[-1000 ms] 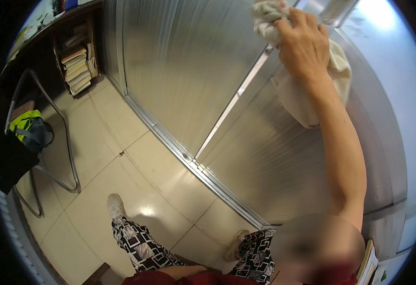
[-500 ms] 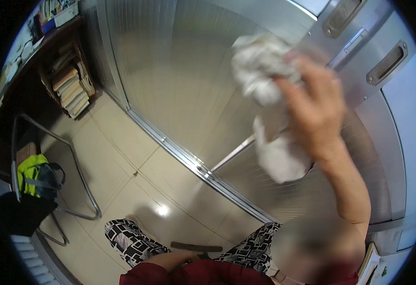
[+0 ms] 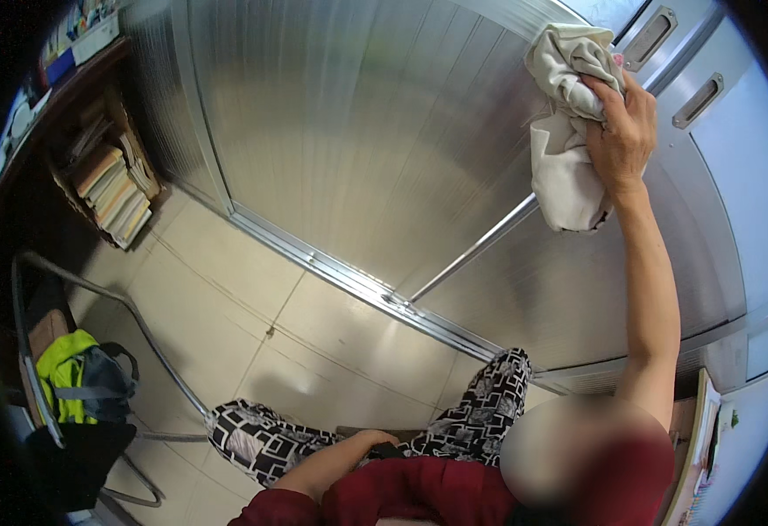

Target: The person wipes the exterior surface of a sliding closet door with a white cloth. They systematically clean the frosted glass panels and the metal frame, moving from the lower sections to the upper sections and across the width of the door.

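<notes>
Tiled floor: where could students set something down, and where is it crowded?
Bare floor lies between the door track, paper stack and chair frame, save a small dark spot. The chair frame and green-grey bag crowd the left, trousered legs the bottom; the right hand and cloth are at the door.

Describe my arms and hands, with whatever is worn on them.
Your right hand is ungloved, its wrist and right forearm bare, with no watch or bracelet showing. Your left forearm emerges bare from a dark red sleeve. Your left hand shows only partly, its fingers unclear.
</notes>
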Tool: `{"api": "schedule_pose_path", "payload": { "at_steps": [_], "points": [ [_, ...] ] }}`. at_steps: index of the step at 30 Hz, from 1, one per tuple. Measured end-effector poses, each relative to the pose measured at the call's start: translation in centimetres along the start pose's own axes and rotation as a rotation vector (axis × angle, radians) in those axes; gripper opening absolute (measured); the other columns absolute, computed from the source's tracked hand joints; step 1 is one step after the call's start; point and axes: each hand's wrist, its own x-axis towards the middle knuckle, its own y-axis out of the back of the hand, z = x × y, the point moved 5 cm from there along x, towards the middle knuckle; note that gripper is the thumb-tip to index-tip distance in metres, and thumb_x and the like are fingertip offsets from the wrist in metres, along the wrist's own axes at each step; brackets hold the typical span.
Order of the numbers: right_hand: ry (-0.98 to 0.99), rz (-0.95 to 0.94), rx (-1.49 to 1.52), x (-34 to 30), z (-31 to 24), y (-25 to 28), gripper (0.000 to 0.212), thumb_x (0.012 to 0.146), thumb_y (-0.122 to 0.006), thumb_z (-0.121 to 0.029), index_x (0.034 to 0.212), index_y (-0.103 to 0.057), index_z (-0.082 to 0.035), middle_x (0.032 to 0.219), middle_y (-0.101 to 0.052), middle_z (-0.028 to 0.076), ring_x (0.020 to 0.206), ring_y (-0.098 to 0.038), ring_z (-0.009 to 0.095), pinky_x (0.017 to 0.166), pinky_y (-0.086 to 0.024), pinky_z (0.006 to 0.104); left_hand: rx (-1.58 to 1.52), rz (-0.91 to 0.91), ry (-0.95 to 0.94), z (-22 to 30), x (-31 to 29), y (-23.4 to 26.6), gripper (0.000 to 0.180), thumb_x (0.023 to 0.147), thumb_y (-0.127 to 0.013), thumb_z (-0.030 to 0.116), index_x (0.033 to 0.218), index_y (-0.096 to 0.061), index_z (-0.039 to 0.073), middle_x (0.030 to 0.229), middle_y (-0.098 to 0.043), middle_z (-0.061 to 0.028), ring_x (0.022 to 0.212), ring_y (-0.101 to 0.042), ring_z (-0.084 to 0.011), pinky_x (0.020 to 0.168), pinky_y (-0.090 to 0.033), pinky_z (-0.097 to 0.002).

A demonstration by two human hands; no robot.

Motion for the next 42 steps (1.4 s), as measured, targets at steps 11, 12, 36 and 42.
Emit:
{"api": "schedule_pose_path", "payload": {
  "at_steps": [11,12,36,42],
  "points": [
    [0.259,-0.481,0.336,-10.9,-12.9,-5.7,0.012,0.072,-0.060,-0.016,0.083,-0.061,-0.013,0.104,-0.056,0.010,0.095,-0.053,0.024,0.075,-0.043,0.0396,0.012,-0.016,0.046,0.2,-1.2,1.8,0.039,0.081,-0.054,0.032,0.108,-0.057,0.003,0.108,-0.060,-0.0177,0.096,-0.057,-0.0308,0.082,-0.044,-0.0381],
    [0.329,-0.665,0.342,-11.3,-14.9,-6.2,0.012,0.073,-0.058,-0.017,0.084,-0.061,-0.013,0.108,-0.055,0.007,0.095,-0.050,0.021,0.074,-0.041,0.0362,-0.007,-0.018,0.059,0.3,-1.6,1.9,0.040,0.081,-0.054,0.032,0.108,-0.057,0.003,0.108,-0.060,-0.0177,0.096,-0.057,-0.0309,0.082,-0.044,-0.0380],
    [-0.021,-0.235,0.230,-5.9,-2.0,3.4,0.013,0.072,-0.061,-0.015,0.083,-0.064,-0.012,0.105,-0.058,0.008,0.091,-0.054,0.023,0.070,-0.041,0.0349,-0.149,0.317,0.229,2.5,-11.5,5.2,0.044,0.083,-0.054,0.036,0.114,-0.056,0.005,0.112,-0.059,-0.0167,0.102,-0.057,-0.0316,0.086,-0.044,-0.0363],
    [-0.104,0.205,-0.154,5.5,7.1,8.9,0.025,0.069,-0.063,-0.007,0.094,-0.065,-0.014,0.103,-0.058,0.008,0.090,-0.054,0.025,0.073,-0.043,0.0354,-0.102,0.552,0.323,2.6,-13.7,6.4,0.054,0.085,-0.049,0.049,0.120,-0.053,0.009,0.110,-0.061,-0.0163,0.101,-0.058,-0.0309,0.086,-0.044,-0.0364]
  ]
}}
